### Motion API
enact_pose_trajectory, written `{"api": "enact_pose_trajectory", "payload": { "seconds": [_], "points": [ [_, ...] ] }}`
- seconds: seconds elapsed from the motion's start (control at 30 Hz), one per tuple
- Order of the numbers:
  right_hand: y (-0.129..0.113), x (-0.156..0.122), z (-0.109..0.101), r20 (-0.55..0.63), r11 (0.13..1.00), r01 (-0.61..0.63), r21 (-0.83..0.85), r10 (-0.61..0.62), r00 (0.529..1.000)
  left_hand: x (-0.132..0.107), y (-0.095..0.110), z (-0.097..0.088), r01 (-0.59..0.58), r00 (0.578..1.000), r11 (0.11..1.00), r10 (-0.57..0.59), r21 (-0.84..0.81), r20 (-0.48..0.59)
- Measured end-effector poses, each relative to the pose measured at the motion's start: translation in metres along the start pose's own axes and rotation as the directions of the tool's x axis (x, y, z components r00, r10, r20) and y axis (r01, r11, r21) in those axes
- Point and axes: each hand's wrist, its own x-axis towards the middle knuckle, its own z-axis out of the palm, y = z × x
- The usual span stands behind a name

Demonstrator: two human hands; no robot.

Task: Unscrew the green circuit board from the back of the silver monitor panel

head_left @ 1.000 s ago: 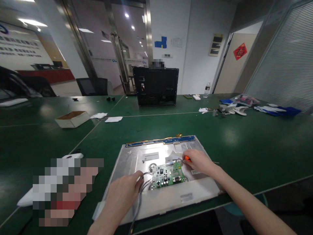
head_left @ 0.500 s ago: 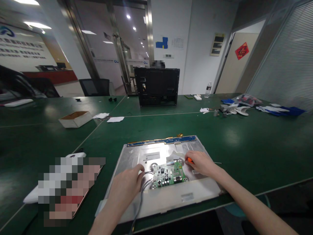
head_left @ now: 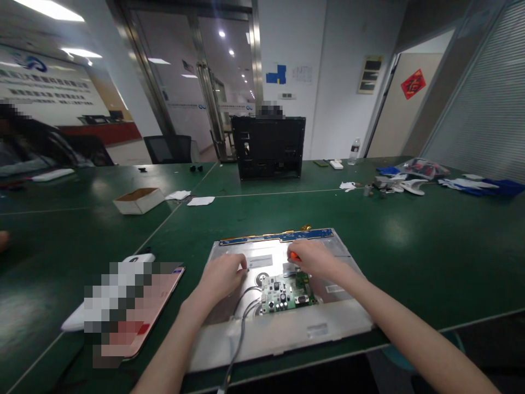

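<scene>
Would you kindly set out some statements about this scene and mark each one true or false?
1. The board lies on the panel. True.
2. The left hand holds the orange tool. False: the right hand holds the orange tool; the left hand is over the panel's left part.
3. The cables run from the board's left side toward the near edge of the table. True.
4. The bottle stands inside the box. False: the bottle stands on the table's far side, to the right of the monitor.
5. The box is nearer the wearer than the panel is. False: it sits farther away.
</scene>
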Motion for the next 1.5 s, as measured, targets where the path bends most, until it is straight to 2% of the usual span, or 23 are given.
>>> {"api": "enact_pose_trajectory", "payload": {
  "seconds": [0.17, 0.33, 0.57, 0.73, 0.93, 1.07, 1.17, 1.33, 1.5],
  "points": [
    [-0.018, 0.031, 0.004, 0.060, 0.997, 0.075, -0.031, -0.073, 0.995, 0.003, -0.002, 0.008, -0.037, 0.999, 0.999, 0.037, -0.014, 0.022],
    [-0.029, 0.051, 0.012, 0.109, 0.992, 0.110, -0.058, -0.103, 0.989, 0.005, 0.000, 0.011, -0.039, 0.999, 0.999, 0.040, -0.019, 0.025],
    [-0.033, 0.061, 0.019, 0.121, 0.989, 0.134, -0.057, -0.127, 0.985, 0.011, 0.007, 0.014, -0.082, 0.997, 0.997, 0.082, -0.006, 0.013],
    [-0.029, 0.056, 0.015, 0.089, 0.990, 0.132, -0.042, -0.128, 0.988, 0.017, 0.011, 0.014, -0.090, 0.996, 0.996, 0.090, 0.004, 0.012],
    [-0.008, 0.033, -0.002, 0.011, 0.998, 0.057, -0.019, -0.057, 0.998, 0.007, 0.008, 0.006, -0.070, 0.997, 0.997, 0.070, 0.020, -0.015],
    [0.006, 0.004, -0.009, -0.034, 1.000, 0.020, -0.006, -0.020, 0.999, -0.012, 0.005, 0.001, -0.056, 0.998, 0.998, 0.057, 0.027, -0.011],
    [0.012, -0.022, -0.006, -0.029, 1.000, 0.026, -0.009, -0.026, 0.999, -0.027, 0.004, 0.002, -0.054, 0.998, 0.998, 0.053, 0.038, 0.025],
    [0.014, -0.063, 0.010, 0.060, 0.974, 0.137, -0.183, -0.128, 0.990, -0.045, 0.003, 0.009, -0.138, 0.989, 0.989, 0.135, 0.046, 0.062],
    [0.012, -0.083, 0.023, 0.063, 0.877, 0.286, -0.386, -0.284, 0.957, -0.050, 0.005, 0.019, -0.208, 0.976, 0.977, 0.205, 0.047, 0.069]
  ]
}}
